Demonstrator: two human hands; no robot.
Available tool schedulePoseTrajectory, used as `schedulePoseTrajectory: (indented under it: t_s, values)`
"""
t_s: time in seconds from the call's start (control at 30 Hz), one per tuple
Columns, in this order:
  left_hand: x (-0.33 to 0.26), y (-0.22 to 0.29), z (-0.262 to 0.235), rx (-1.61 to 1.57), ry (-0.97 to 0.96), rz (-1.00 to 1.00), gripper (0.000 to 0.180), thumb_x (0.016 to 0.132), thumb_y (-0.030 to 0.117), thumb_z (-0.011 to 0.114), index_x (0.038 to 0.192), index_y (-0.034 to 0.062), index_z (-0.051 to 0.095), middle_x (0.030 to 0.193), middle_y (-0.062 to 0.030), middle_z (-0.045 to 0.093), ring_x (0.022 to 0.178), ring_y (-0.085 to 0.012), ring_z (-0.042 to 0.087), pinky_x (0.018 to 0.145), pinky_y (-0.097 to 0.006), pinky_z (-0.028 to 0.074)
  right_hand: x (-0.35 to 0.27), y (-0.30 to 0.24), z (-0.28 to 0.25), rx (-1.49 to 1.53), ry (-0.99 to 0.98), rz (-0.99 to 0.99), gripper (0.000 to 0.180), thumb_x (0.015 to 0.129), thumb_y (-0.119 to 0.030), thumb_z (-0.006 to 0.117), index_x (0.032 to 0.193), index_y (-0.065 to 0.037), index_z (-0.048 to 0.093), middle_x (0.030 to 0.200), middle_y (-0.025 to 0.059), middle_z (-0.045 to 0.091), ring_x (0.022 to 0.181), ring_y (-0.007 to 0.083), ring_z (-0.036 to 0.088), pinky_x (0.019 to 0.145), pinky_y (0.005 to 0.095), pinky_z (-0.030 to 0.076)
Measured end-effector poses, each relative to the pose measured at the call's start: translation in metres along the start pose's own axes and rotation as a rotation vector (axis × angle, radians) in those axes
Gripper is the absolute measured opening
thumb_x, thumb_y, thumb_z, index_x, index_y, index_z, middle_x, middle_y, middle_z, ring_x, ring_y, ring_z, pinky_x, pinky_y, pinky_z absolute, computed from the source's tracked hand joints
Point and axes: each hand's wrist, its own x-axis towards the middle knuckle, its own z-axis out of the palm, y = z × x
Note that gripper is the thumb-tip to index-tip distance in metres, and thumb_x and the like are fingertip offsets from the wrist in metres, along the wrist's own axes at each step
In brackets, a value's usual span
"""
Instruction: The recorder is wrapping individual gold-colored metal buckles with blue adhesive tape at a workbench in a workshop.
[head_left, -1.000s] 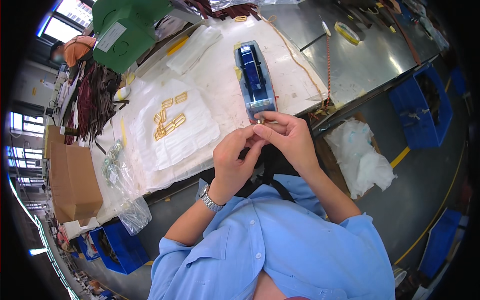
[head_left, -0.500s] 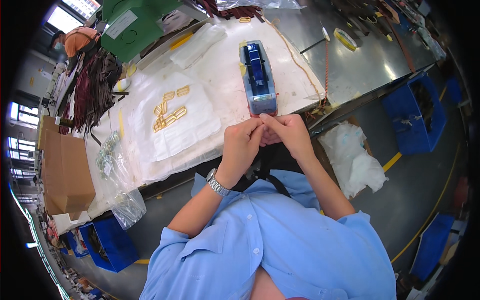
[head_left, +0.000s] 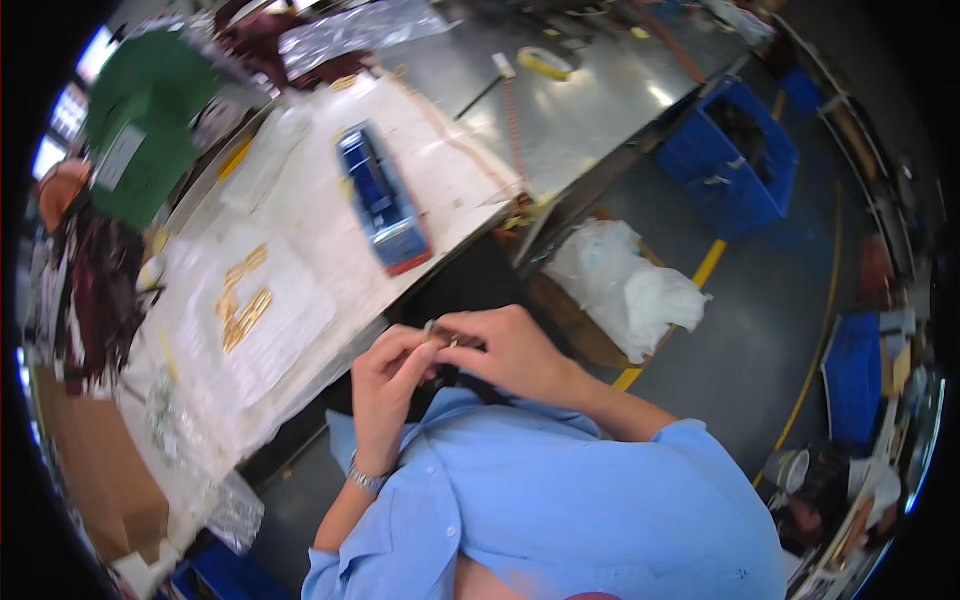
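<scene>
My left hand (head_left: 385,380) and my right hand (head_left: 512,352) meet in front of my chest, just off the table's near edge. Pinched between their fingertips is a small gold-coloured metal piece (head_left: 454,341), mostly covered by the fingers and blurred. Several gold metal slide buckles (head_left: 243,318) lie in a loose group on a white sheet (head_left: 295,325) at the left of the table. Beyond my hands stands a blue tape dispenser (head_left: 388,215), close to the table edge, with neither hand touching it.
White plastic bags (head_left: 630,285) fill a cardboard box beside the table, right of my hands. A blue bin (head_left: 730,165) stands farther right on the floor. At left are a brown carton (head_left: 95,465) and a green box (head_left: 140,150). A roll of yellow tape (head_left: 545,63) lies on the metal table.
My view has swung to the right, shifting the table leftward. Both hands have drawn back from beside the tape dispenser toward my body, and a gold-coloured piece now shows between the fingers.
</scene>
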Motion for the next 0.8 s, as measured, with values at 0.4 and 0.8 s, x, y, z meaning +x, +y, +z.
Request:
schedulePoseTrajectory:
  t_s: [0.4,0.8]
  values:
    - [-0.028,0.022,-0.032,1.094,-0.179,0.357,0.030,0.093,0.003,0.076,0.122,0.0005,0.071,0.112,-0.0193,0.075,0.098,-0.0418,0.072,0.086,-0.049,0.058,0.009,0.033,0.047,-0.514,-0.182,-0.269,0.022,0.089,-0.020,0.076,0.084,0.001,0.071,0.074,0.0211,0.071,0.076,0.0408,0.074,0.070,0.0485,0.060]
    - [0.026,0.042,-0.093,0.842,0.263,0.378,0.031,0.087,0.001,0.085,0.115,0.0014,0.074,0.109,-0.0117,0.077,0.091,-0.0248,0.074,0.080,-0.033,0.059,0.029,-0.003,0.020,-0.118,0.128,-0.195,0.053,0.095,-0.007,0.082,0.145,0.000,0.064,0.122,0.0164,0.079,0.096,0.0240,0.079,0.086,0.0355,0.063]
